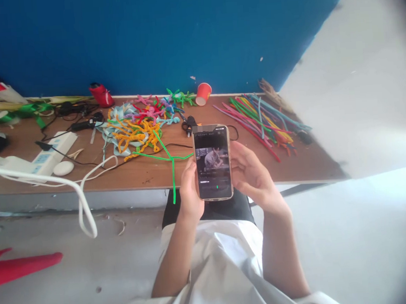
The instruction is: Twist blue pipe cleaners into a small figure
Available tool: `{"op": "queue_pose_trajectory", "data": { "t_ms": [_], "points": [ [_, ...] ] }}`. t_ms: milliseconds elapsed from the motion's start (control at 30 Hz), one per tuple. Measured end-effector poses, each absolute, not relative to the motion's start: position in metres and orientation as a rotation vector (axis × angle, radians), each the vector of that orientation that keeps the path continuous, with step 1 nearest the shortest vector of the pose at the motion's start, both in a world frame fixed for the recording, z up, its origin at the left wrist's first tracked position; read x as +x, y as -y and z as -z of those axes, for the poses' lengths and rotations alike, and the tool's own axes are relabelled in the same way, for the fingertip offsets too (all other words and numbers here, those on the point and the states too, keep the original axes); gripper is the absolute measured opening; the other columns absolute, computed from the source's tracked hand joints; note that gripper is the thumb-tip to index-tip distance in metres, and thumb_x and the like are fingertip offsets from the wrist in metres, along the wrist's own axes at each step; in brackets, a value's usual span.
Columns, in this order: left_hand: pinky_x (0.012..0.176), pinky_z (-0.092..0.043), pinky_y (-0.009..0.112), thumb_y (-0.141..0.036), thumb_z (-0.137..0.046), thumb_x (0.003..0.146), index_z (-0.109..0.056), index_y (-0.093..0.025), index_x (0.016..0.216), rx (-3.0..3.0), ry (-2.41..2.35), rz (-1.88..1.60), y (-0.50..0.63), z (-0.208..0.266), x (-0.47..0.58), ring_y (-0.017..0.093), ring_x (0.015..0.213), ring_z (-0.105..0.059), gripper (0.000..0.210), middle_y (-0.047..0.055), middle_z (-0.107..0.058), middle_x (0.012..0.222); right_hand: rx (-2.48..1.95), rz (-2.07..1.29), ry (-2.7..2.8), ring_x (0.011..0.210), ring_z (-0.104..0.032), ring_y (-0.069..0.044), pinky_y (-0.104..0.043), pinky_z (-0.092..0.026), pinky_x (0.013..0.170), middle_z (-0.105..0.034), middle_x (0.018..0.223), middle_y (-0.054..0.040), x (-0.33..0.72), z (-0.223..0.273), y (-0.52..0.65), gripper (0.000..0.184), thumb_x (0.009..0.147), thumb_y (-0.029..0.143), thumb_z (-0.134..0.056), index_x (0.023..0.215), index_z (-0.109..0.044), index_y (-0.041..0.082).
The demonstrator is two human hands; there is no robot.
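A smartphone (213, 170) in a pale case stands upright in front of me, its lit screen showing a picture of a seated person. My left hand (191, 190) grips its left edge, with the fingers partly hidden behind it. On the other side, my right hand (255, 178) has its curled fingers and thumb against the phone's right edge. Just left of the phone, a green pipe-cleaner figure (172, 172) with several thin arms lies on the table, one end hanging over the front edge.
On the brown table (149, 179) lie twisted orange pipe cleaners (139, 137), a bundle of straight coloured pipe cleaners (259, 118) and black-handled scissors (189, 124). A red paper cup (203, 94) rests near the blue wall. A power strip (55, 153) and white cable (61, 179) are left.
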State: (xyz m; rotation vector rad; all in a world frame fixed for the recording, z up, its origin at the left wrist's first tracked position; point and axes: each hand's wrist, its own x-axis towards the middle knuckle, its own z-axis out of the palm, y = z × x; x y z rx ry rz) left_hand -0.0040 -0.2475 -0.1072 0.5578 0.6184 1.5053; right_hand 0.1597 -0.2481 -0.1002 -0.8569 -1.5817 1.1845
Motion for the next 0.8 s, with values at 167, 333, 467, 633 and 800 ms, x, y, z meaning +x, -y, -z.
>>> {"op": "queue_pose_trajectory", "data": {
  "t_ms": [167, 333, 467, 633, 800],
  "points": [
    [0.099, -0.049, 0.033, -0.039, -0.055, 0.094, -0.067, -0.02, 0.109, 0.546, -0.615, -1.527, 0.247, 0.108, -0.004, 0.024, 0.119, -0.064, 0.026, 0.005, -0.073, 0.115, -0.894, -1.101, 1.698, 0.132, -0.054, -0.029, -0.048, -0.05, 0.107, -0.044, 0.157, -0.0099, 0.159, 0.1, 0.248, 0.083, 0.087, 0.028, -0.07, 0.158, -0.028, 0.032],
    [0.099, -0.049, 0.034, -0.039, -0.055, 0.094, -0.067, -0.021, 0.109, 0.536, -0.628, -1.529, 0.247, 0.107, -0.004, 0.025, 0.12, -0.064, 0.027, 0.005, -0.072, 0.116, -0.904, -1.07, 1.715, 0.13, -0.055, -0.03, -0.051, -0.048, 0.109, -0.043, 0.157, -0.0097, 0.157, 0.104, 0.247, 0.086, 0.086, 0.028, -0.071, 0.159, -0.027, 0.033],
    [0.1, -0.048, 0.034, -0.039, -0.055, 0.094, -0.067, -0.02, 0.107, 0.535, -0.624, -1.521, 0.247, 0.106, -0.003, 0.025, 0.12, -0.063, 0.026, 0.005, -0.072, 0.117, -0.87, -1.081, 1.685, 0.127, -0.057, -0.029, -0.051, -0.05, 0.107, -0.047, 0.153, -0.009, 0.157, 0.104, 0.248, 0.078, 0.091, 0.032, -0.064, 0.159, -0.026, 0.034],
    [0.1, -0.049, 0.035, -0.04, -0.055, 0.093, -0.067, -0.02, 0.11, 0.529, -0.634, -1.523, 0.247, 0.108, -0.003, 0.025, 0.121, -0.063, 0.029, 0.006, -0.072, 0.12, -0.907, -1.013, 1.723, 0.122, -0.059, -0.029, -0.048, -0.054, 0.099, -0.052, 0.147, -0.0071, 0.158, 0.102, 0.247, 0.054, 0.097, 0.033, -0.054, 0.15, -0.046, 0.035],
    [0.099, -0.049, 0.035, -0.04, -0.054, 0.094, -0.067, -0.02, 0.11, 0.526, -0.619, -1.522, 0.247, 0.108, -0.003, 0.025, 0.12, -0.063, 0.029, 0.006, -0.072, 0.119, -0.856, -1.071, 1.637, 0.122, -0.06, -0.028, -0.046, -0.054, 0.097, -0.052, 0.146, -0.0067, 0.155, 0.11, 0.245, 0.059, 0.099, 0.041, -0.05, 0.156, -0.033, 0.039]
  ]
}}
